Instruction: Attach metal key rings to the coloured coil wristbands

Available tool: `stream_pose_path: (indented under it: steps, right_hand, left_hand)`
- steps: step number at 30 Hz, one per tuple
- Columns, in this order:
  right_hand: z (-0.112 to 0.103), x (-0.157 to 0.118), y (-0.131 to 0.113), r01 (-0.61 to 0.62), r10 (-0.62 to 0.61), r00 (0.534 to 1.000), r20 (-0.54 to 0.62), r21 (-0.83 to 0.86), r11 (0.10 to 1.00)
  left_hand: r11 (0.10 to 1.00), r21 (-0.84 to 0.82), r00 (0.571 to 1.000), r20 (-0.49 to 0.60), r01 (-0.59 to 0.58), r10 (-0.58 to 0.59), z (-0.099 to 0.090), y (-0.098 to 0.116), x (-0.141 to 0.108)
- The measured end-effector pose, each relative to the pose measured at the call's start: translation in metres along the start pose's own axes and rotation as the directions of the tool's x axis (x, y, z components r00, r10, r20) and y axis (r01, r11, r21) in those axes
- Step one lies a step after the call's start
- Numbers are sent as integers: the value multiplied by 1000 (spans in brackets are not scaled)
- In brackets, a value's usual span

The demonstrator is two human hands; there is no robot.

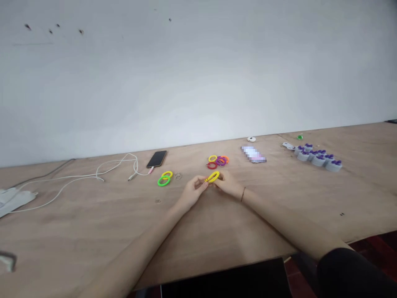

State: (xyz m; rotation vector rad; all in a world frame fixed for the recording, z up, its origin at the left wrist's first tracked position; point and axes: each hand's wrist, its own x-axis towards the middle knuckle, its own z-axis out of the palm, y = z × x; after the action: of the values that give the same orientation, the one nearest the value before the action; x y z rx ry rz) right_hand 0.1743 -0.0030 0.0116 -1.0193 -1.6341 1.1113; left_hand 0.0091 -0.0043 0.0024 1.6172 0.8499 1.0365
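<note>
My left hand (194,192) and my right hand (228,184) meet above the plywood table (198,223), both pinching a yellow coiled spiral band (212,177) at its opposite ends. A small heap of coiled bands (218,161) in yellow, red, purple and orange lies just beyond my fingers. To the left of my left hand are a green coiled band (163,181), a yellow coiled band (166,174) partly on it, and a small metal ring (178,176).
A black smartphone (156,159) with a white cable (118,169) lies at the back left, near a white cloth (12,200). A pixelated flat object (253,154) and several grey round pieces with purple tops (318,158) lie to the right. A white wall (198,74) backs the table.
</note>
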Motion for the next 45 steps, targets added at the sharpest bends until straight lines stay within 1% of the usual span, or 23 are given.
stream_pose_path:
  steps: [3,7,9,11,12,14,17,19,22,24,26,28,33,36,40,45]
  right_hand:
    - [5,0,2,-78,84,996,-36,147,986]
    - [14,-3,1,-179,207,977,-56,315,932]
    - [17,-4,1,-237,270,962,-46,349,906]
    - [17,-5,3,-281,301,953,-7,338,898]
    - [16,-5,4,-290,301,953,16,320,902]
    - [12,-4,5,-267,264,963,50,274,924]
    - [2,-2,3,-174,163,984,66,224,959]
    - [-3,-2,1,-136,118,988,97,202,970]
    - [-5,-2,0,-125,96,982,161,184,975]
    - [-4,-2,1,-130,97,979,181,180,975]
    - [-2,-2,3,-133,102,980,171,180,975]
    - [1,-2,5,-109,86,986,141,169,980]
    - [6,-2,8,16,-22,998,65,84,996]
    - [7,-3,8,4,-6,1000,30,79,997]
    - [9,-3,7,-65,62,998,28,122,990]
    - [11,-3,6,-103,104,995,5,173,980]
  left_hand:
    - [998,37,999,-16,-42,43,3,2,-2]
    - [982,167,993,-62,-85,96,9,8,-7]
    - [963,257,989,-98,-80,108,12,10,-10]
    - [943,328,987,-121,-62,107,12,12,-11]
    - [936,346,987,-124,-55,104,12,13,-11]
    - [934,352,989,-104,-59,101,9,13,-10]
    - [944,318,992,-51,-89,111,4,13,-8]
    - [949,299,993,-24,-103,115,3,13,-8]
    - [942,316,992,-4,-115,123,3,15,-10]
    - [934,334,991,-11,-125,137,5,17,-11]
    - [927,352,987,-38,-131,154,7,18,-13]
    - [918,374,984,-65,-132,168,9,18,-13]
    - [909,396,978,-100,-129,182,12,15,-13]
    - [906,400,976,-97,-139,192,12,15,-12]
    - [895,423,974,-104,-141,203,12,16,-12]
    - [884,438,968,-103,-161,227,12,16,-12]
